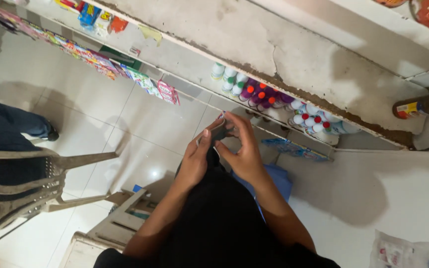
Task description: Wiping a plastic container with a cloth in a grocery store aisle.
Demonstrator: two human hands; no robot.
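Observation:
My left hand (197, 156) and my right hand (242, 146) meet in front of me, just below the edge of a worn white shelf (294, 44). Both close around one small dark item (218, 133) held between the fingers; its shape is mostly hidden by them. Directly beyond the hands, on the lower shelf, stand rows of small bottles with green, orange, purple and red caps (269, 99).
A plastic chair (21, 181) stands at the left with another person's legs (3, 126) beside it. Hanging sachet strips (100, 62) line the shelf edge. A brown bottle (423, 105) lies at the right; a clear plastic bag (408, 250) sits at the bottom right.

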